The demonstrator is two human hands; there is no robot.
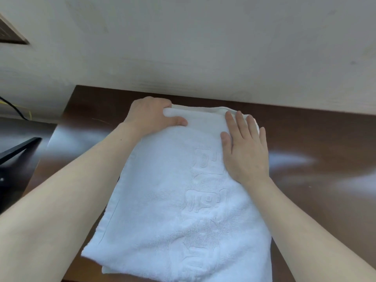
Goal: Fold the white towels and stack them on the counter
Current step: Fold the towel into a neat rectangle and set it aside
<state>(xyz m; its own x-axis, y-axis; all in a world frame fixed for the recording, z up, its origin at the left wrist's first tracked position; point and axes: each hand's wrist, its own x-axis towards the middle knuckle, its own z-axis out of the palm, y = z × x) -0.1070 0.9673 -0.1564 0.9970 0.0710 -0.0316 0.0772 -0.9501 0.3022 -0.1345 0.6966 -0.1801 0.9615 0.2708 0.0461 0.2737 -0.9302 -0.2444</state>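
Note:
A white towel (179, 210) with raised woven lettering lies lengthwise on the dark brown counter (315, 143), folded in layers, its near end hanging toward me. My left hand (150, 115) grips the towel's far left corner, thumb on top and fingers curled under the edge. My right hand (244, 147) lies flat on the far right part of the towel, fingers spread and pressing down.
A pale wall (203, 47) rises directly behind the counter's far edge. To the left, past the counter's edge, sit a dark object (16, 151) and a black cable (14, 108). Bare glossy counter lies to the towel's right.

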